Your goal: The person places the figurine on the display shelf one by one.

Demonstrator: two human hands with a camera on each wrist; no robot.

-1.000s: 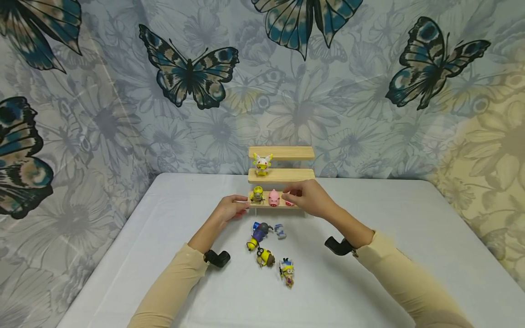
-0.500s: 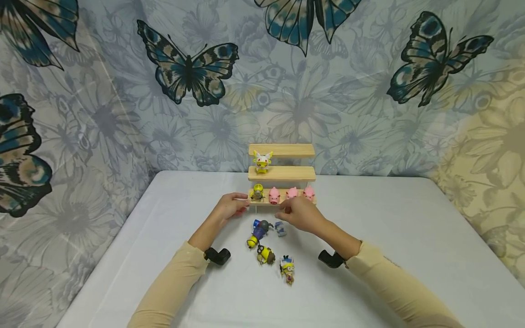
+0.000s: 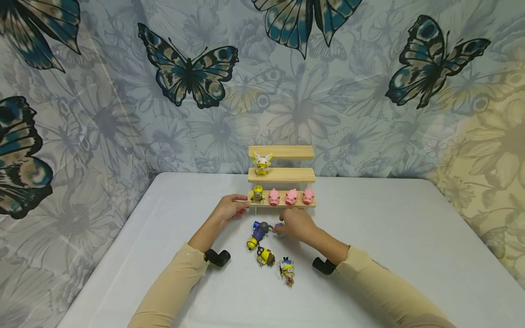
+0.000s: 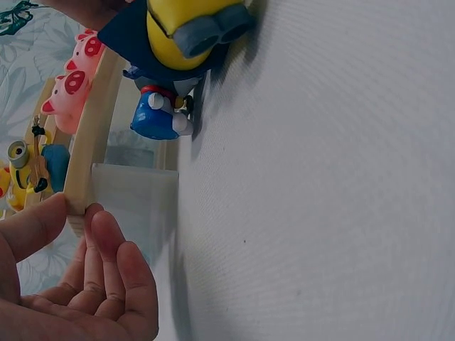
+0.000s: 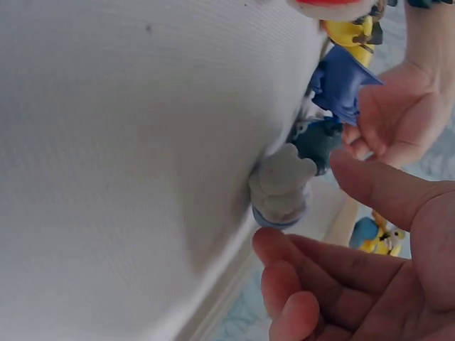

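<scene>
From my end, I have the left hand (image 3: 230, 208) pinching the near end of the lowest tier of a wooden display shelf (image 3: 291, 174). My right hand (image 3: 298, 224) is ungripped, thumb and fingers parted around a grey-and-white figurine (image 5: 279, 186) lying on the surface (image 3: 344, 291); I can't tell whether a fingertip touches it. Left of that hand lie a blue-grey figurine (image 4: 158, 114) and a caped minion (image 4: 173, 35). Just beyond the right hand, three pink pigs (image 3: 291, 197) stand on the shelf; a ukulele minion (image 3: 257, 194) stands nearest the left hand.
</scene>
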